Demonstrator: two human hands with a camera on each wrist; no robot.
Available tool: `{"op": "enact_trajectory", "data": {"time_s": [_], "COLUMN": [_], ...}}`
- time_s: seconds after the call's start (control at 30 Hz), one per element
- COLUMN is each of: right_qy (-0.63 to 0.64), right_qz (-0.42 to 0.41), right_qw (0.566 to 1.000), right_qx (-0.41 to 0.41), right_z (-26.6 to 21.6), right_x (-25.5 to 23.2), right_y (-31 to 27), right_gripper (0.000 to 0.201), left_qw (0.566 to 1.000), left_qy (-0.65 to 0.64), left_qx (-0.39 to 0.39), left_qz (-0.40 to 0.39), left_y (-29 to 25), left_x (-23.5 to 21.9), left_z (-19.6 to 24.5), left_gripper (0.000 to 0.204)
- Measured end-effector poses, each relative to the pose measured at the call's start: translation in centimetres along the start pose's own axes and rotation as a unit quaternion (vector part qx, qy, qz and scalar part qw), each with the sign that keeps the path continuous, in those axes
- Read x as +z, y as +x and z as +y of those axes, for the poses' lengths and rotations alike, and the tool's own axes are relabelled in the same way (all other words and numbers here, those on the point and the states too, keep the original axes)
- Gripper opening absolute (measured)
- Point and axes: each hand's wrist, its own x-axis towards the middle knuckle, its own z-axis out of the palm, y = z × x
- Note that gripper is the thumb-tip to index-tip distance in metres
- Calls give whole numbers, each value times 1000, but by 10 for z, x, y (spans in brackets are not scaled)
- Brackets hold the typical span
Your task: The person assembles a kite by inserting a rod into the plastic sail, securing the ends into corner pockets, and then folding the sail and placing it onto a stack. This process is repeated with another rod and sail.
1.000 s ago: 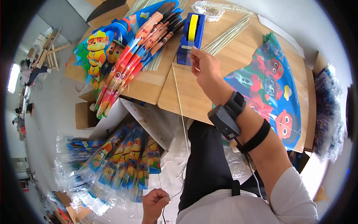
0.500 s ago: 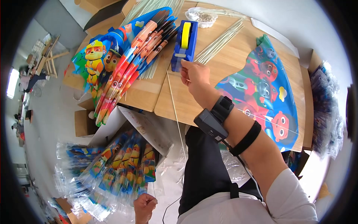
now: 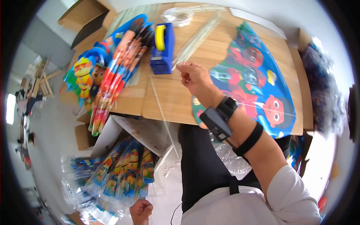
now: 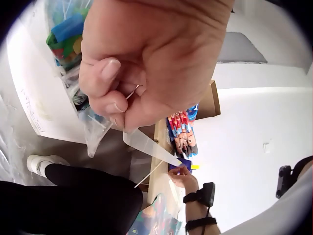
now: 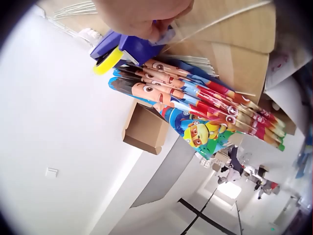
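Observation:
A long strip of clear tape (image 4: 151,148) runs between my two hands in the left wrist view. My left hand (image 3: 141,212), low at the front, pinches its near end with curled fingers (image 4: 108,100); a short thin line shows between them. At the far end my right hand (image 3: 195,77) pinches the tape, a clear piece of which shows at its fingertips in the right wrist view. Close beside that hand stands a blue tape dispenser (image 3: 162,52) with a yellow roll core (image 5: 108,61). A thin pale stick (image 3: 159,105) lies across the table's front edge.
A bundle of printed, folded kites (image 3: 112,75) lies left on the table (image 3: 180,107). At the right a spread blue kite sheet (image 3: 258,86) has a thin stick across it. Behind are pale sticks (image 3: 198,37) and a plastic tub (image 3: 177,17). Bagged kites (image 3: 127,168) stand below.
My right hand has come away from the dispenser's front to its right side. The left hand has drawn back, lower and leftward. The head view has shifted, so the table things appear further left.

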Motion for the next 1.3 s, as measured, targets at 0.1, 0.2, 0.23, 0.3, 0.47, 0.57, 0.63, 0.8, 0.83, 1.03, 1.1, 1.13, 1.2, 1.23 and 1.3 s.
{"op": "enact_trajectory", "data": {"time_s": [0.1,0.2,0.23,0.3,0.47,0.57,0.63,0.8,0.83,1.03,1.1,1.13,1.2,1.23,1.3], "right_qy": [84,178,186,281,322,359,373,210,212,-183,-238,-296,-338,-339,-326], "right_qz": [17,38,63,22,97,105,134,220,226,461,484,499,506,507,519], "right_qw": [995,981,977,956,921,896,883,905,903,803,788,746,719,719,715], "right_qx": [-51,-68,-84,-85,-199,-242,-251,-296,-297,-329,-297,-326,-334,-332,-337], "right_z": [-42,-70,-73,-76,-69,-72,-76,-90,-95,-101,-102,-102,-101,-99,-96], "right_x": [-69,-167,-202,-266,-373,-405,-415,-438,-439,-450,-450,-448,-446,-447,-448], "right_y": [-37,-90,-108,-140,-209,-226,-231,-228,-226,-195,-192,-188,-184,-182,-178], "right_gripper": [15,11,11,9,8,9,10,10,10,14,14,13,11,11,11], "left_qw": [999,994,992,990,918,877,918,908,907,881,885,889,885,881,878], "left_qy": [33,87,102,100,274,332,280,298,308,344,348,333,336,340,341], "left_qx": [30,49,59,44,216,297,224,227,220,230,224,219,222,226,223], "left_qz": [1,-45,-46,-86,-186,-180,-171,-186,-184,-229,-213,-226,-234,-238,-249], "left_y": [1,10,12,25,43,53,73,129,138,184,197,201,214,220,229], "left_x": [8,27,35,53,122,165,175,208,216,256,266,272,278,279,283], "left_z": [15,27,29,27,73,113,116,150,159,188,190,193,194,194,195], "left_gripper": [12,9,7,4,5,8,5,7,7,6,7,7,7,7,8]}}
